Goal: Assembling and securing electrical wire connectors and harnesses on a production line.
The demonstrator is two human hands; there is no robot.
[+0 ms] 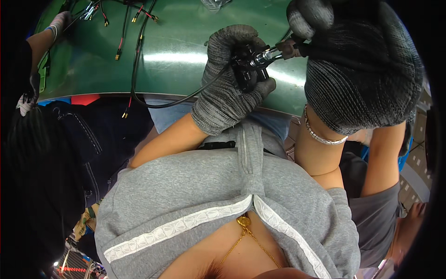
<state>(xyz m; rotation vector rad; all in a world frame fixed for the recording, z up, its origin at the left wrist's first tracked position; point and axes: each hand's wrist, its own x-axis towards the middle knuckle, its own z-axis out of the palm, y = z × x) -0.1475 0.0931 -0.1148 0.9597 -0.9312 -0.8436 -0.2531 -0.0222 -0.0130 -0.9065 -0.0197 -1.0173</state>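
Observation:
My left hand, in a grey knit glove, is closed around a black clamp-like part just over the table's near edge. A black cable runs from that part and loops to the left. My right hand, also gloved and with a bracelet at the wrist, is closed on a dark tool. The tool's shiny metal end meets the black part. Most of the tool is hidden by the glove, so its exact kind cannot be made out.
Cables with red and black leads and brass-coloured ends lie on the green table. A clear plastic bag sits at the far edge. A co-worker's gloved hand is at far left; another person's bare arm is close at right.

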